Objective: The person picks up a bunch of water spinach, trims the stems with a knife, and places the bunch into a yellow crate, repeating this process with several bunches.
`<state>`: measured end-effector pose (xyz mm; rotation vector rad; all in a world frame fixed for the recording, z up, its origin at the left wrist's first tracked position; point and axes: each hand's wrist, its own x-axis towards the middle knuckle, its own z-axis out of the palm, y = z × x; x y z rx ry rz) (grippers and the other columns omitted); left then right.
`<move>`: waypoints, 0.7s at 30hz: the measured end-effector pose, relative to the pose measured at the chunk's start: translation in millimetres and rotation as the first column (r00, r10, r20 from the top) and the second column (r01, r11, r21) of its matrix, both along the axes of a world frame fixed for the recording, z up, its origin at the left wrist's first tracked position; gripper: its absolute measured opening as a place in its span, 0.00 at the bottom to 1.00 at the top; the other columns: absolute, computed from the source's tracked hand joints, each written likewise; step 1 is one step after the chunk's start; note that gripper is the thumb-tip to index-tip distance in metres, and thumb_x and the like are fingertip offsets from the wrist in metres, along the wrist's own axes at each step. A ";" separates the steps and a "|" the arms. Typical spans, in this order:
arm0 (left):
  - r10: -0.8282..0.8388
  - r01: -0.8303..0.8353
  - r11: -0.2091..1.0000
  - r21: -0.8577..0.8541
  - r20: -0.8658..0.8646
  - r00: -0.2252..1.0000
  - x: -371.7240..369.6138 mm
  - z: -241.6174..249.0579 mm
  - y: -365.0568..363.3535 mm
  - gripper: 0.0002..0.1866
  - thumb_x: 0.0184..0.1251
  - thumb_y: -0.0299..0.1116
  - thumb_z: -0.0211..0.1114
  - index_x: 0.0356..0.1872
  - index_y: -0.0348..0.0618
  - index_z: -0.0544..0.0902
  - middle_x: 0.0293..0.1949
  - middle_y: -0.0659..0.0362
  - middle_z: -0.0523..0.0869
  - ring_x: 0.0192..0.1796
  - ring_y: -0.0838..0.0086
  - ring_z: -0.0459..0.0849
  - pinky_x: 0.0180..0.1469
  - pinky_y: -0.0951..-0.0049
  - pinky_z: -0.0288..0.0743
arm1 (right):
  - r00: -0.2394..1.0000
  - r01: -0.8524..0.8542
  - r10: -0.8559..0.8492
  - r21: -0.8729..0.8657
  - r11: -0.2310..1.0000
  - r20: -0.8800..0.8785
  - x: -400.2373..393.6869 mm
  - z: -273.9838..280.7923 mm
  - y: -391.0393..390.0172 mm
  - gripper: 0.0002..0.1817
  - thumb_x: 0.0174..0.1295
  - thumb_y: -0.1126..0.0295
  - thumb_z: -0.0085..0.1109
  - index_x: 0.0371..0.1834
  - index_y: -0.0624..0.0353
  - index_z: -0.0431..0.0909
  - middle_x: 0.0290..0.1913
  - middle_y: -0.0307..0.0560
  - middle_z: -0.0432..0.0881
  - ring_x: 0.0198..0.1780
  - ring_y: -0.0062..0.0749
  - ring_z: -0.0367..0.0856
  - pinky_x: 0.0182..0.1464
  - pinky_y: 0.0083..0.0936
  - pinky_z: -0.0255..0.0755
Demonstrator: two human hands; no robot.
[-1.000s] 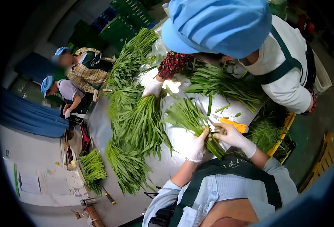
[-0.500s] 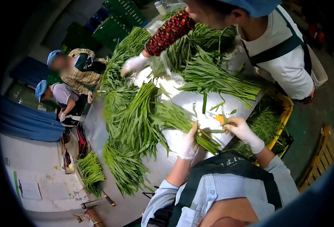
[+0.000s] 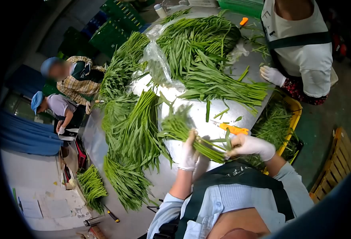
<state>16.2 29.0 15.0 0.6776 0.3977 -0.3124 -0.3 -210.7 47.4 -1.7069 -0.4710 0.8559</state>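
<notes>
A bunch of long leafy greens (image 3: 177, 125), like water spinach, lies in the grip of my gloved left hand (image 3: 189, 153), stem ends pointing right toward me. My gloved right hand (image 3: 252, 146) is closed at those stem ends, its fingertips on a leafy stalk (image 3: 227, 140). Just beyond the right hand, an orange-handled knife (image 3: 234, 128) rests on the metal table (image 3: 193, 106). Larger heaps of the same greens, a left heap (image 3: 137, 127) and a far heap (image 3: 227, 85), lie around the work spot.
A plastic bag (image 3: 157, 59) lies among the greens. To the right stands a yellow crate (image 3: 293, 123) with loose greens. A co-worker (image 3: 299, 51) stands across, gloved hand by the table edge; two other people are at the left. Another orange knife (image 3: 244, 21) lies far off.
The co-worker across has drawn an arm back from the greens to the table edge. My right hand has shifted down and right, leaving more of the orange knife visible.
</notes>
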 end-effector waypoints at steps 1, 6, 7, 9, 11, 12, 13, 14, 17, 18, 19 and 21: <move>-0.007 0.009 0.999 -0.051 0.034 0.999 0.6 1.3 7.7 0.07 0.66 0.34 0.57 0.41 0.43 0.72 0.28 0.63 0.75 0.29 0.76 0.76 0.36 0.73 0.78 | 0.965 -0.198 0.196 -0.007 0.980 0.172 4.3 -19.5 -15.9 0.15 0.55 0.60 0.61 0.35 0.62 0.81 0.29 0.44 0.82 0.33 0.23 0.79 0.36 0.20 0.71; -0.064 0.040 0.963 -0.266 -0.084 0.994 -2.9 -27.9 19.8 0.07 0.67 0.34 0.54 0.41 0.42 0.73 0.35 0.57 0.78 0.45 0.63 0.78 0.57 0.48 0.70 | 0.851 0.380 -0.136 -0.414 0.827 0.508 27.8 -45.4 -54.9 0.13 0.52 0.62 0.54 0.35 0.58 0.81 0.31 0.53 0.81 0.32 0.46 0.80 0.36 0.34 0.74; -0.066 0.013 0.958 -0.286 -0.176 0.982 -5.9 -39.3 18.1 0.07 0.68 0.34 0.54 0.41 0.42 0.73 0.35 0.57 0.78 0.46 0.62 0.78 0.57 0.46 0.69 | 0.743 0.572 -0.252 -0.393 0.720 0.621 40.3 -51.3 -56.1 0.12 0.52 0.63 0.53 0.34 0.57 0.81 0.31 0.52 0.81 0.34 0.46 0.80 0.37 0.35 0.73; -0.122 0.000 0.919 -0.395 -0.283 0.951 -12.7 -47.7 13.1 0.11 0.66 0.36 0.57 0.41 0.39 0.72 0.35 0.52 0.77 0.42 0.61 0.79 0.48 0.54 0.78 | 0.428 0.784 -0.246 -0.222 0.580 0.869 65.4 -72.8 -66.5 0.08 0.53 0.67 0.53 0.30 0.55 0.82 0.31 0.48 0.79 0.35 0.46 0.77 0.39 0.38 0.71; -0.139 -0.030 0.893 -0.449 -0.337 0.931 -18.1 -42.7 4.6 0.12 0.64 0.37 0.59 0.38 0.37 0.72 0.32 0.52 0.76 0.36 0.64 0.79 0.39 0.61 0.81 | 0.269 0.865 -0.235 -0.127 0.485 0.934 79.8 -88.0 -70.0 0.07 0.51 0.68 0.55 0.30 0.55 0.82 0.30 0.47 0.78 0.34 0.45 0.77 0.39 0.38 0.71; -0.190 0.005 0.855 -0.518 -0.304 0.934 -20.0 -34.9 3.1 0.11 0.66 0.35 0.57 0.40 0.37 0.72 0.32 0.54 0.76 0.35 0.67 0.78 0.38 0.65 0.80 | 0.306 0.856 -0.197 -0.179 0.486 0.931 83.9 -97.7 -72.5 0.07 0.51 0.69 0.56 0.30 0.56 0.82 0.31 0.47 0.79 0.34 0.45 0.77 0.39 0.38 0.71; -0.238 0.040 0.811 -0.583 -0.267 0.934 -22.2 -25.5 1.2 0.10 0.67 0.33 0.55 0.42 0.37 0.72 0.32 0.56 0.75 0.34 0.70 0.76 0.37 0.68 0.78 | 0.343 0.844 -0.159 -0.230 0.484 0.926 87.6 -104.3 -74.8 0.06 0.50 0.69 0.57 0.29 0.57 0.81 0.31 0.47 0.79 0.34 0.45 0.78 0.38 0.37 0.71; -0.284 0.076 0.761 -0.644 -0.226 0.932 -22.4 -20.7 0.1 0.09 0.68 0.31 0.54 0.43 0.36 0.73 0.32 0.57 0.75 0.33 0.72 0.75 0.36 0.71 0.77 | 0.380 0.830 -0.120 -0.281 0.481 0.917 91.7 -110.9 -78.0 0.06 0.50 0.70 0.57 0.29 0.58 0.81 0.31 0.48 0.80 0.35 0.44 0.78 0.38 0.37 0.72; -0.179 0.051 0.911 -0.409 -0.282 0.943 -15.2 -43.8 8.7 0.09 0.67 0.28 0.54 0.44 0.34 0.73 0.29 0.58 0.74 0.27 0.77 0.72 0.30 0.77 0.73 | 0.494 0.790 -0.281 -0.290 0.541 0.823 86.4 -89.1 -73.2 0.07 0.49 0.70 0.58 0.30 0.58 0.82 0.32 0.48 0.80 0.35 0.45 0.78 0.39 0.37 0.72; -0.173 0.069 0.929 -0.362 -0.262 0.950 -16.3 -35.5 6.5 0.09 0.67 0.27 0.55 0.44 0.35 0.74 0.28 0.60 0.73 0.25 0.78 0.71 0.27 0.80 0.70 | 0.472 0.797 -0.337 -0.231 0.558 0.815 86.4 -90.3 -72.8 0.07 0.52 0.70 0.58 0.32 0.60 0.81 0.28 0.44 0.80 0.29 0.36 0.78 0.34 0.31 0.72; -0.175 0.096 0.934 -0.343 -0.205 0.963 -14.2 -36.4 7.7 0.07 0.67 0.28 0.55 0.41 0.36 0.73 0.26 0.61 0.73 0.25 0.78 0.71 0.28 0.80 0.71 | 0.569 0.760 -0.533 -0.153 0.631 0.627 82.1 -76.7 -69.4 0.08 0.53 0.70 0.58 0.33 0.61 0.81 0.28 0.42 0.80 0.28 0.32 0.77 0.33 0.27 0.71; -0.183 0.148 0.942 -0.300 -0.092 0.979 -10.2 -39.9 10.4 0.04 0.66 0.28 0.56 0.35 0.39 0.71 0.23 0.63 0.72 0.26 0.79 0.72 0.29 0.80 0.74 | 0.688 0.718 -0.719 0.053 0.694 0.101 68.4 -47.9 -64.1 0.08 0.56 0.69 0.58 0.34 0.62 0.80 0.28 0.37 0.79 0.28 0.22 0.75 0.31 0.20 0.69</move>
